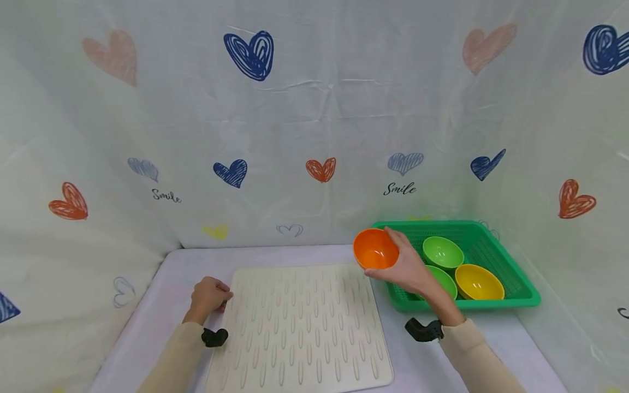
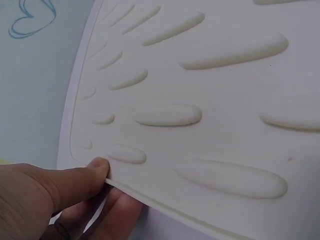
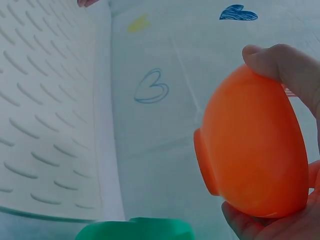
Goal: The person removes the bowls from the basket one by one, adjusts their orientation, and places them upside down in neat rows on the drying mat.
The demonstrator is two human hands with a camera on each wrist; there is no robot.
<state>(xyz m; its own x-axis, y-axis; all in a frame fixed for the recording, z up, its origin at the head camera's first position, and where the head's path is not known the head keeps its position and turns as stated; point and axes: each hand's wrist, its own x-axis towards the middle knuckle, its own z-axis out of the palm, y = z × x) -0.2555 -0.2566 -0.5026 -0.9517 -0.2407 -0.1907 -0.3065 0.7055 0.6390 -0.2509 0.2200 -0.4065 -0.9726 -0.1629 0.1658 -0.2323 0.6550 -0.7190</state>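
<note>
An orange bowl is held up by my right hand, just left of the green basket and above the far right corner of the mat. In the right wrist view the thumb lies on one side of the bowl and fingers on the other, its foot facing away from the palm. My left hand pinches the left edge of a cream ridged mat. The left wrist view shows the thumb on top of the mat and fingers beneath its edge.
A green basket stands at the right back. Inside are two green bowls and a yellow bowl. A white cloth covers the table, and a heart-printed curtain hangs behind and at the sides.
</note>
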